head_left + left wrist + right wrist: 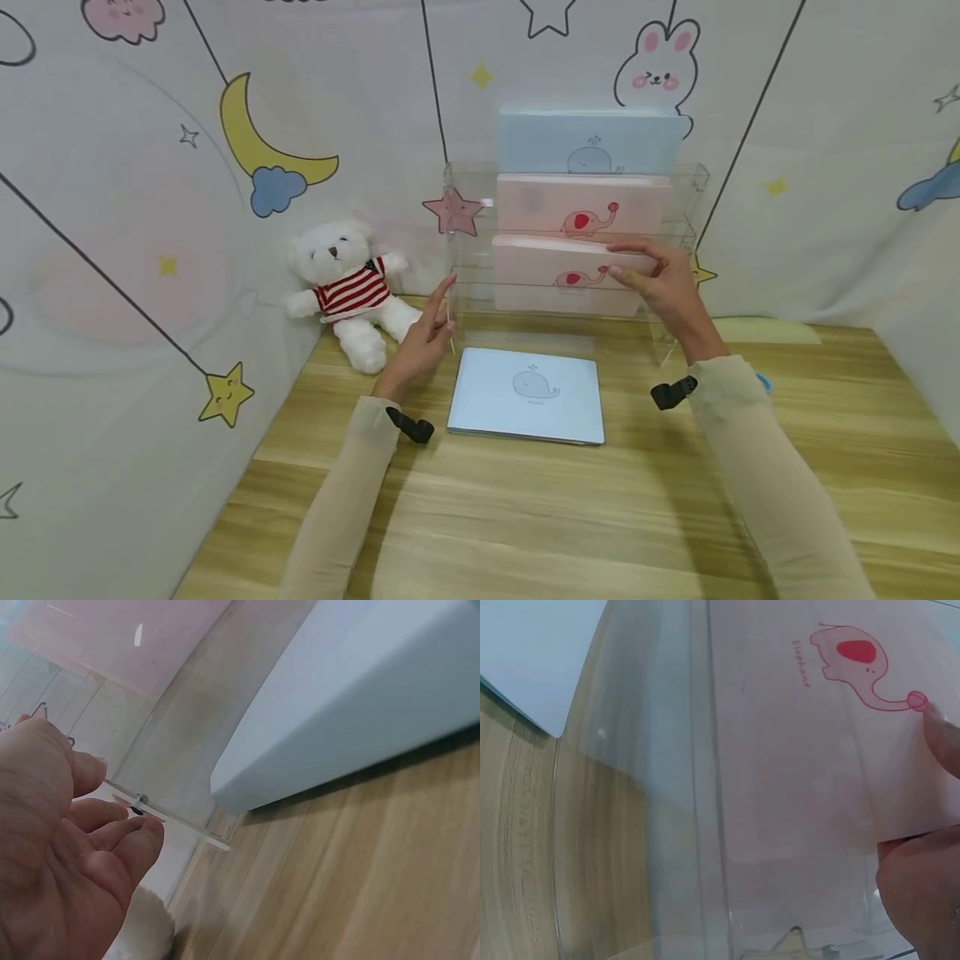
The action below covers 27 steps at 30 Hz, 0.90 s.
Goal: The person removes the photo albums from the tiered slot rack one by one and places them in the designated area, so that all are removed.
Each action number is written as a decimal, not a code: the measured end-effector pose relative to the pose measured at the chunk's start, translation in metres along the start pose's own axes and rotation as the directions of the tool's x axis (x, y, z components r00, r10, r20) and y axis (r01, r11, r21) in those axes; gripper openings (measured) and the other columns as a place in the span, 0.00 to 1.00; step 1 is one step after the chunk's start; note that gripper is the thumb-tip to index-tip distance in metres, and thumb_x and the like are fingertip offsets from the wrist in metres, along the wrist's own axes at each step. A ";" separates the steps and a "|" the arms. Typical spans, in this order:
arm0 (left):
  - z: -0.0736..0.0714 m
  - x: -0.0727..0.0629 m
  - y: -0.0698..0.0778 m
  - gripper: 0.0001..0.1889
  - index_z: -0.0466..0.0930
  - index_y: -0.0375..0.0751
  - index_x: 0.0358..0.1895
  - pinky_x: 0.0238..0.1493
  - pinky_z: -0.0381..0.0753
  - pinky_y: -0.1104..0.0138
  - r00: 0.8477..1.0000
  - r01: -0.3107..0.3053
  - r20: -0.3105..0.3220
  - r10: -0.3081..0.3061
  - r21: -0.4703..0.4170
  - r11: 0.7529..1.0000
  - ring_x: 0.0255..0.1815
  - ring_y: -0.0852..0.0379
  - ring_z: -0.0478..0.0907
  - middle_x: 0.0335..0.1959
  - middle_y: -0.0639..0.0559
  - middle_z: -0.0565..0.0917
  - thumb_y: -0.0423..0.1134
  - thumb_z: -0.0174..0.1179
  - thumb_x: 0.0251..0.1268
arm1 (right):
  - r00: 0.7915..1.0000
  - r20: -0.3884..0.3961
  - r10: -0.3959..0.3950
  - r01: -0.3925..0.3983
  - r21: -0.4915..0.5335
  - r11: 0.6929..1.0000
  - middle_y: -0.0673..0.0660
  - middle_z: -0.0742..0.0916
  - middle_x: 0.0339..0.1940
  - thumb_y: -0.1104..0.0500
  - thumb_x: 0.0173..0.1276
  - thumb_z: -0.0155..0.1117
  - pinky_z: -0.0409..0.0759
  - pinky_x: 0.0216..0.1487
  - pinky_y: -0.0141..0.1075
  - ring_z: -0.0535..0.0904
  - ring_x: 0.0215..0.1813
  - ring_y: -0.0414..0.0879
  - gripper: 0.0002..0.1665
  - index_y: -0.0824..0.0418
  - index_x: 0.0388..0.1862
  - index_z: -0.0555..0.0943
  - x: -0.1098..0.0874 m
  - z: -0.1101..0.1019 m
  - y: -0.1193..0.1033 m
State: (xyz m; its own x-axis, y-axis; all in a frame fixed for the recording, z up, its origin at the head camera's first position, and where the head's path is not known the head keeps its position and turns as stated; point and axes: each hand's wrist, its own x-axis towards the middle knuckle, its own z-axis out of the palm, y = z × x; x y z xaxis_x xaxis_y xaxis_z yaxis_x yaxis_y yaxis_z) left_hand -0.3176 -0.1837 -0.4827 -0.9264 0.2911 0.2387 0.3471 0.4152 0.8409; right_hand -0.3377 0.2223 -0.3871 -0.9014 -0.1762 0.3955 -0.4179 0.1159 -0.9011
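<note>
A clear acrylic tiered rack (517,321) stands against the back wall. In its front tier stands a pink elephant notebook (525,267), whose upper right edge my right hand (663,279) pinches between thumb and fingers. The right wrist view shows the thumb (941,739) on the cover beside the elephant's trunk. My left hand (423,342) touches the rack's left side, index finger extended; its fingers (139,851) lie by the side panel's edge. Higher tiers hold another pink elephant notebook (532,200) and a light blue whale notebook (540,142).
A light blue whale notebook (487,392) lies flat on the wooden table (525,517) before the rack. Left of the rack, a white teddy bear (352,292) in a striped shirt leans against the wall. A small blue object (764,382) shows beside the right sleeve.
</note>
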 end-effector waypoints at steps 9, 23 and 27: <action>-0.002 -0.003 0.001 0.40 0.45 0.83 0.86 0.29 0.68 0.63 1.000 0.016 -0.011 -0.015 0.017 1.000 0.23 0.59 0.63 0.24 0.52 0.65 0.35 0.49 0.87 | 0.993 -0.105 -0.045 0.043 -0.021 0.999 0.44 0.90 0.61 0.66 0.72 0.75 0.87 0.52 0.26 0.91 0.54 0.34 0.19 0.63 0.60 0.89 0.002 0.011 0.003; -0.001 -0.001 0.001 0.41 0.45 0.83 0.85 0.27 0.65 0.64 1.000 -0.008 -0.013 0.009 0.031 0.999 0.20 0.60 0.55 0.23 0.55 0.60 0.33 0.48 0.86 | 0.979 -0.203 0.031 -0.038 -0.033 0.999 0.48 0.89 0.64 0.65 0.74 0.72 0.85 0.57 0.26 0.86 0.62 0.40 0.15 0.57 0.58 0.91 0.004 0.019 0.000; 0.000 0.000 0.001 0.40 0.46 0.75 0.87 0.27 0.65 0.65 1.000 -0.024 -0.011 0.024 0.015 1.000 0.19 0.61 0.54 0.23 0.55 0.60 0.32 0.49 0.86 | 0.971 -0.240 0.020 -0.029 -0.036 0.999 0.49 0.90 0.62 0.66 0.74 0.72 0.85 0.58 0.27 0.85 0.63 0.40 0.14 0.58 0.56 0.92 0.003 0.022 -0.001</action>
State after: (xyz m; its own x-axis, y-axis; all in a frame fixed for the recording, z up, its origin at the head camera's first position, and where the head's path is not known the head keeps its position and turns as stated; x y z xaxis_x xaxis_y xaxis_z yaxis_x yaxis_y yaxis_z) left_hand -0.3173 -0.1837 -0.4822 -0.9193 0.2918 0.2641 0.3714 0.4212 0.8274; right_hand -0.3379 0.2006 -0.3889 -0.9104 0.0655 0.4085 -0.3951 0.1557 -0.9054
